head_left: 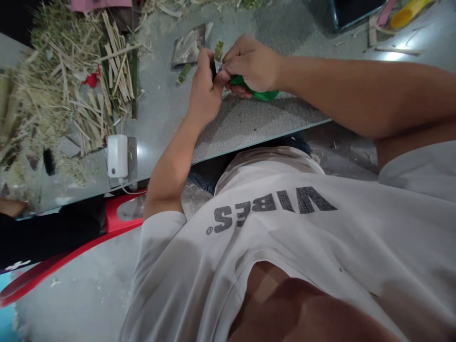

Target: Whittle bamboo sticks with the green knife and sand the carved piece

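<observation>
My left hand (205, 88) is closed, with its thumb and fingers pinched near a small dark edge; what it grips is mostly hidden. Against it, my right hand (254, 66) is wrapped round a bright green object (265, 95), whose kind I cannot make out. A small shiny bit (218, 65) shows between the two hands. Just beyond the fingertips is a short greenish-brown bamboo piece (219, 49); whether a hand holds it is unclear. Left of my left hand lie a worn grey, sandpaper-like sheet (188, 45) and another short green bamboo piece (184, 73).
Split bamboo sticks (119, 66) and a heap of shavings (53, 99) cover the table's left side. A white plug-like box (117, 156) with a cable sits at the edge. A phone (356, 12) and yellow handle (408, 14) lie far right. A red chair (117, 216) stands lower left.
</observation>
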Motion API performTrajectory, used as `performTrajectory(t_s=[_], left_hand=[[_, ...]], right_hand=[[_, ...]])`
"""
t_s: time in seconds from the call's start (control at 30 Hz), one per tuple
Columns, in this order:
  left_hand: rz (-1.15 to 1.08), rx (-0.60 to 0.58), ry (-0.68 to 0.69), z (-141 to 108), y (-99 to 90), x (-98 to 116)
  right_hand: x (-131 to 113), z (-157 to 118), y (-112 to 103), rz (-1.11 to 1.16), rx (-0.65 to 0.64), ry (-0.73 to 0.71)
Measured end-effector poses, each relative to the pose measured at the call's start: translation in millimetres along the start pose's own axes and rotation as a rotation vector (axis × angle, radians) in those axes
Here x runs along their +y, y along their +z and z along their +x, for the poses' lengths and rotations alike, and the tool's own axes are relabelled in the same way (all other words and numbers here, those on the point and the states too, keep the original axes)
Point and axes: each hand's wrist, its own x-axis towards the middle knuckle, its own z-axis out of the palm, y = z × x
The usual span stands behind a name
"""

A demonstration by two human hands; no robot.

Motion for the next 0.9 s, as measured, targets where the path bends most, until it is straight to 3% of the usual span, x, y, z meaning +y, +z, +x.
performTrajectory(t_s=[0.17,0.3,0.37,0.47,0.6,0.77,0.9], left_hand=[[-0.053,-0.102,-0.102,2.8,-3.7,6.9],[-0.026,-0.112,-0.112,3.9,-6.6,21.2],[-0.013,-0.219,-0.198,2.6,-6.5,29.1],[-0.059,-0.144,-0.117,-1.3,-1.9,30.9],[-0.104,-0.122,-0.077,-3.3,3.1,15.4],[-0.027,-0.145,-0.028,0.8,-5.6,3.2],[0.065,-0.082,0.027,2.2,-9.3,-2.2]], right_hand=[[-6.3,-2.3,1.1,0.026,-0.042,0.080],[-2.0,-0.2,1.1,0.070,-0.034,0.087],[0.7,0.8,0.1,0.072,-0.062,0.107],[2.6,1.1,-0.3,0.065,-0.113,0.153],[1.9,0.8,1.1,0.127,-0.071,0.120],[3.7,2.6,0.1,0.214,-0.083,0.060],[6.1,4.5,5.0,0.237,0.008,0.001]])
